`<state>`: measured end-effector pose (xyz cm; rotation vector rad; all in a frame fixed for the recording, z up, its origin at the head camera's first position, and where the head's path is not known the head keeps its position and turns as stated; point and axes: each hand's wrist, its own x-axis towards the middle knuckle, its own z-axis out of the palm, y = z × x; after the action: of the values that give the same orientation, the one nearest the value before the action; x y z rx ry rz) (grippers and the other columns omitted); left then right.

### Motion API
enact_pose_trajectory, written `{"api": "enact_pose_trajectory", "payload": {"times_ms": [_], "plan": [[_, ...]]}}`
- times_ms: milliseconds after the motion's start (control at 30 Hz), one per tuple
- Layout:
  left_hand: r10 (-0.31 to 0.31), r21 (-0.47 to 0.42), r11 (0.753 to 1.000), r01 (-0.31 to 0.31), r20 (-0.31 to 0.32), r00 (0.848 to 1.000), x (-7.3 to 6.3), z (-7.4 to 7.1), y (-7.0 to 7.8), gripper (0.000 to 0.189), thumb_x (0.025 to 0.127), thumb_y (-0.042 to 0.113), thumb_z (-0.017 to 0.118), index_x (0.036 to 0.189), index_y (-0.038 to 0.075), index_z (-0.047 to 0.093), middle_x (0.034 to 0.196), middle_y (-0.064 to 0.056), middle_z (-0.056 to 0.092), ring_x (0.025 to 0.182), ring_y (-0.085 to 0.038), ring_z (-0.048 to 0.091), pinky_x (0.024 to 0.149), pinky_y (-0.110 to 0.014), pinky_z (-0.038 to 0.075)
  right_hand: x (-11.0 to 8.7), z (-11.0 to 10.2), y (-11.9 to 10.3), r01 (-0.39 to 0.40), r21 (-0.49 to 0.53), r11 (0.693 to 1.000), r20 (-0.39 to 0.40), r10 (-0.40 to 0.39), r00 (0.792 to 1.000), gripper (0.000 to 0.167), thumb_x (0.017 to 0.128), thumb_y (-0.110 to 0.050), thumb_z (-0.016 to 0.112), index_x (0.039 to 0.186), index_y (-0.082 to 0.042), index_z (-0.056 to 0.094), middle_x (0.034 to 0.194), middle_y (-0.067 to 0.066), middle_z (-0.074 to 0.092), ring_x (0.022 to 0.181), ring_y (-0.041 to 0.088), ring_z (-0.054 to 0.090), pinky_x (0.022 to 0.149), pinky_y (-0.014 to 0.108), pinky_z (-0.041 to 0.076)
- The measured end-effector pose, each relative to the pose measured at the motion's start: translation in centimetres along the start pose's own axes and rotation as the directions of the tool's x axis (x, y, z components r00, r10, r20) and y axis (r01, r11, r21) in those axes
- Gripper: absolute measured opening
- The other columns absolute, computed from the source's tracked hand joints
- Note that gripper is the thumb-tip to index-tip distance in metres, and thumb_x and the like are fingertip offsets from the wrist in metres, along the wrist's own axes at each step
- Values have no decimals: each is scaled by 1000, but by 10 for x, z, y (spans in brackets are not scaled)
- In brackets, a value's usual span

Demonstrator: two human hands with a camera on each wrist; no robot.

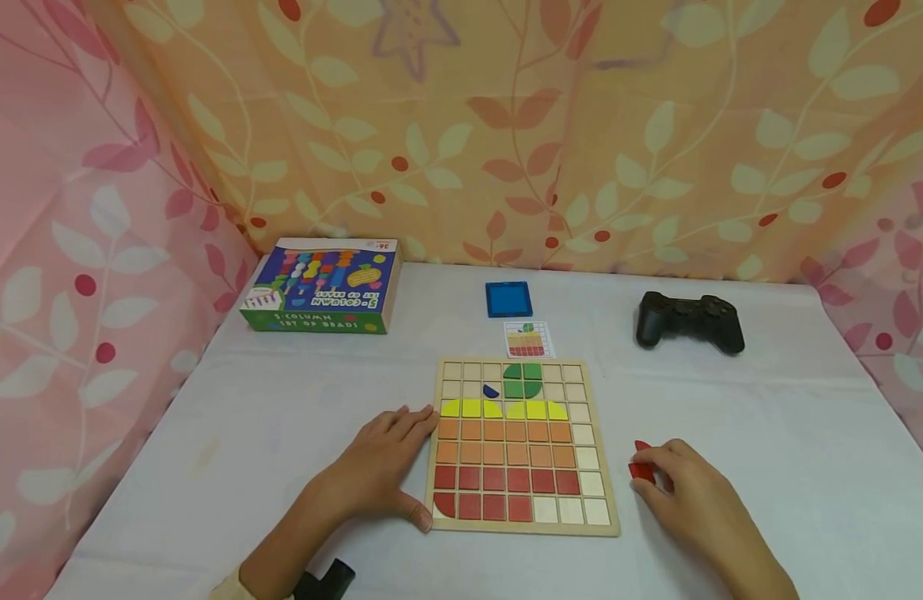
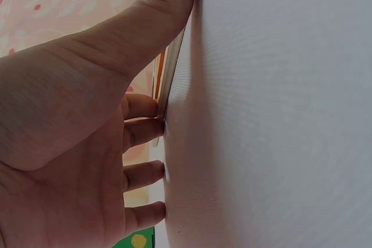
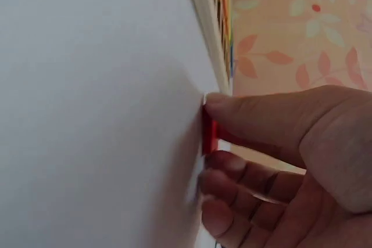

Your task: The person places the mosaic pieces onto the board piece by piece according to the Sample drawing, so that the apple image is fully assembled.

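A wooden grid board point(image 1: 527, 529) lies in front of me, holding rows of red tiles point(image 1: 494, 478), orange tiles point(image 1: 494, 431), yellow tiles point(image 1: 471, 409) and a few green tiles point(image 1: 513, 389). A small dark blue piece point(image 1: 491, 390) lies in its upper part. Along the board's left edge, my left hand point(image 1: 380, 468) rests with thumb and fingers spread; its fingertips point(image 2: 152, 127) touch the cloth beside the edge. Right of the board, my right hand point(image 1: 688, 498) pinches a red tile point(image 3: 209, 129) close over the cloth, and red shows at two spots point(image 1: 642, 472) by its fingertips.
Above the board lie a picture card point(image 1: 529, 340) and a blue square tray point(image 1: 509, 300). A bead-set box point(image 1: 326, 287) stands at the back left, and a black game controller point(image 1: 689, 322) at the back right. Patterned curtains point(image 1: 461, 125) enclose the white-covered table point(image 1: 228, 450).
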<state>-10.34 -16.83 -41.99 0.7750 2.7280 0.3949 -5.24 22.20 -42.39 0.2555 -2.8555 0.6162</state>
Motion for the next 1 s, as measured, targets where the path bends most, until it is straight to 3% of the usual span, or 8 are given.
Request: {"api": "enact_pose_trajectory", "payload": {"times_ms": [333,600,733,1000], "plan": [[-12,-6,1000,12,-2,1000,1,0,0,130,53,77,80,157,13,35,160,-8,33,145,-36,27,114,-58,26,2,-6,4,-110,53,993,128,102,986,31,72,-5,88,86,-17,63,75,-6,50,68,10,46,58,26,41],[-14,-13,1000,14,2,1000,1,0,1,130,53,76,80,157,13,35,160,-7,33,145,-36,27,115,-57,25,2,-7,4,-55,139,989,52,48,998,31,76,3,83,82,-21,65,77,-18,62,69,0,53,64,23,48],[-13,-11,1000,13,0,1000,1,-1,1,130,53,76,81,157,13,35,160,-7,33,145,-36,27,115,-57,25,3,-6,0,-21,169,985,27,17,999,30,75,4,84,83,-21,67,81,-18,65,72,0,59,67,23,52],[-19,-21,1000,19,4,1000,0,0,1,129,53,75,82,156,14,35,160,-7,33,145,-36,26,115,-58,25,14,-4,-22,-48,220,974,117,23,993,26,78,1,83,85,-19,69,82,-17,64,71,2,56,66,24,53]]}}
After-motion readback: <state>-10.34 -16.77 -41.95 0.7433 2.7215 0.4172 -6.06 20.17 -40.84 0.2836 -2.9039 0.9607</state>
